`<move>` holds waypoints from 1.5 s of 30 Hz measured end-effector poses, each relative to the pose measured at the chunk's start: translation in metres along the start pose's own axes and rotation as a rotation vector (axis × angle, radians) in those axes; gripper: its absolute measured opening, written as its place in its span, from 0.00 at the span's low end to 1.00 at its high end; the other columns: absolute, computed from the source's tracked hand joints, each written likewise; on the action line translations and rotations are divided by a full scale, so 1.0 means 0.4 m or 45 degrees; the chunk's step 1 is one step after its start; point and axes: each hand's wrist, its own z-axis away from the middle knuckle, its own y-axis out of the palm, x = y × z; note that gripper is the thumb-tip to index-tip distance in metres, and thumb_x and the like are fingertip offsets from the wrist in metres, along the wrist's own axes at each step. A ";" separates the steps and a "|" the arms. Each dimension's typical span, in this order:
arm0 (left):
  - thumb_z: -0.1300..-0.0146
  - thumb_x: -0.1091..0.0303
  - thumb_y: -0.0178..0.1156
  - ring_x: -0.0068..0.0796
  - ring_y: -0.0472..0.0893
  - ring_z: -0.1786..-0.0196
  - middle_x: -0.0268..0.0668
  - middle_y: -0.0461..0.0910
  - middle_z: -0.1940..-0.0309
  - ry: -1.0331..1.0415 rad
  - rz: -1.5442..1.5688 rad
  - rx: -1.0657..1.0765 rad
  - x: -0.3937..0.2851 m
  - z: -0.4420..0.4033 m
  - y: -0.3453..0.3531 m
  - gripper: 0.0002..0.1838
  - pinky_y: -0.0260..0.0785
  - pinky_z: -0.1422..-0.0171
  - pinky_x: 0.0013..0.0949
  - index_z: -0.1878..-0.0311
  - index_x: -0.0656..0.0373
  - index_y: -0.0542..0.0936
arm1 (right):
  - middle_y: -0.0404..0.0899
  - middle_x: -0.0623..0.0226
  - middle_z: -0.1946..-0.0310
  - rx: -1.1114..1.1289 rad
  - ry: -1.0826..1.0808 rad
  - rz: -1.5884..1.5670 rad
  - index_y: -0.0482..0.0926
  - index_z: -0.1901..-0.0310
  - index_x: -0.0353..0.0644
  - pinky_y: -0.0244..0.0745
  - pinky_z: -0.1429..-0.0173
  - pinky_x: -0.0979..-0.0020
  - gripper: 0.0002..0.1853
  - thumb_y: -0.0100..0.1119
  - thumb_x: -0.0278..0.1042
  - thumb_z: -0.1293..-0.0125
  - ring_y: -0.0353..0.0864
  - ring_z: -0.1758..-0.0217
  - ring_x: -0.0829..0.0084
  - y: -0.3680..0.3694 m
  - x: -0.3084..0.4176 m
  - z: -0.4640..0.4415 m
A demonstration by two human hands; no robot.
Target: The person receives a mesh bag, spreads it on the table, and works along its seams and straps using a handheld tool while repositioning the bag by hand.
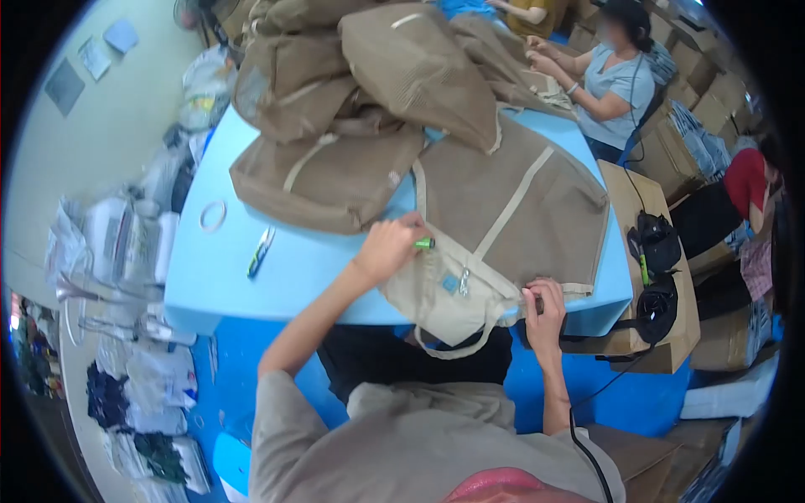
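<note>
A brown mesh bag [520, 197] with cream straps lies on the light blue table [293, 289] before me. Its cream fabric edge, with a handle loop and a small blue label [450, 282], hangs over the table's front edge. My left hand [392, 249] is closed round a small green tool [425, 244] at the left end of the cream band. At the right end, my right hand [543, 308] pinches the edge of the bag. A metal zipper pull [464, 283] lies between the two hands.
More brown bags [419, 71] are heaped at the back. A tape roll [212, 215] and a green cutter [261, 252] lie on the left. A co-worker [616, 80] sits at the back right. Black pouches [656, 310] rest on a cardboard box [679, 289] at the right.
</note>
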 end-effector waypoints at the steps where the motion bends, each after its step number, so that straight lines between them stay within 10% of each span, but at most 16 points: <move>1: 0.41 0.75 0.69 0.52 0.88 0.58 0.38 0.84 0.50 -0.005 0.059 -0.012 -0.005 -0.001 0.002 0.17 0.82 0.53 0.53 0.49 0.49 0.89 | 0.84 0.56 0.56 0.001 -0.011 0.016 0.82 0.62 0.36 0.75 0.34 0.51 0.08 0.74 0.26 0.34 0.82 0.45 0.50 0.001 -0.002 0.000; 4: 0.45 0.78 0.69 0.52 0.88 0.58 0.36 0.84 0.52 0.012 0.150 -0.047 -0.062 0.002 -0.028 0.15 0.81 0.54 0.52 0.54 0.51 0.90 | 0.84 0.56 0.51 0.110 0.087 -0.073 0.83 0.57 0.36 0.73 0.27 0.47 0.07 0.71 0.29 0.31 0.82 0.40 0.49 -0.025 0.016 0.003; 7: 0.49 0.79 0.69 0.52 0.87 0.60 0.38 0.86 0.55 -0.025 0.355 0.024 -0.166 0.039 -0.093 0.17 0.81 0.54 0.50 0.55 0.53 0.91 | 0.78 0.52 0.33 0.441 -0.068 -0.099 0.81 0.38 0.38 0.51 0.11 0.38 0.24 0.62 0.28 0.38 0.71 0.21 0.48 -0.068 0.048 0.036; 14: 0.48 0.78 0.70 0.50 0.88 0.60 0.41 0.90 0.61 0.093 0.649 0.500 -0.253 0.033 -0.158 0.15 0.81 0.54 0.42 0.56 0.59 0.91 | 0.77 0.53 0.32 0.540 -0.101 0.078 0.81 0.34 0.39 0.45 0.09 0.36 0.29 0.66 0.33 0.40 0.65 0.17 0.44 -0.155 0.115 0.083; 19: 0.47 0.71 0.76 0.50 0.89 0.67 0.46 0.88 0.72 0.102 0.491 0.528 -0.255 -0.121 -0.128 0.09 0.82 0.58 0.43 0.62 0.61 0.93 | 0.79 0.53 0.39 0.238 -0.095 -0.127 0.83 0.44 0.36 0.67 0.22 0.41 0.26 0.75 0.42 0.41 0.76 0.30 0.43 -0.034 0.274 0.035; 22: 0.48 0.68 0.77 0.47 0.90 0.66 0.46 0.90 0.71 -0.057 0.609 0.511 -0.235 -0.197 -0.107 0.10 0.83 0.56 0.43 0.65 0.62 0.92 | 0.81 0.57 0.60 0.035 0.038 -0.106 0.83 0.56 0.36 0.75 0.47 0.49 0.18 0.78 0.39 0.40 0.80 0.52 0.47 0.084 0.274 0.002; 27: 0.49 0.66 0.83 0.31 0.90 0.68 0.43 0.91 0.72 -0.249 0.688 0.481 -0.144 -0.200 -0.054 0.13 0.81 0.58 0.35 0.65 0.65 0.93 | 0.80 0.64 0.75 0.431 0.541 -0.458 0.82 0.56 0.33 0.78 0.60 0.61 0.10 0.69 0.33 0.26 0.83 0.69 0.68 0.038 0.218 -0.070; 37: 0.43 0.64 0.84 0.33 0.89 0.70 0.40 0.91 0.70 -0.543 0.683 0.070 -0.203 0.014 0.011 0.14 0.80 0.62 0.33 0.59 0.62 0.93 | 0.77 0.77 0.73 0.640 0.961 -1.293 0.82 0.48 0.37 0.75 0.65 0.78 0.07 0.65 0.24 0.23 0.69 0.76 0.88 -0.017 0.112 -0.138; 45: 0.38 0.71 0.79 0.41 0.92 0.63 0.42 0.93 0.60 -0.269 0.754 -0.240 -0.205 0.141 0.056 0.13 0.84 0.58 0.36 0.49 0.57 0.93 | 0.77 0.70 0.50 0.644 0.527 -0.598 0.84 0.37 0.44 0.68 0.68 0.81 0.32 0.76 0.14 0.45 0.73 0.69 0.90 -0.076 0.064 -0.222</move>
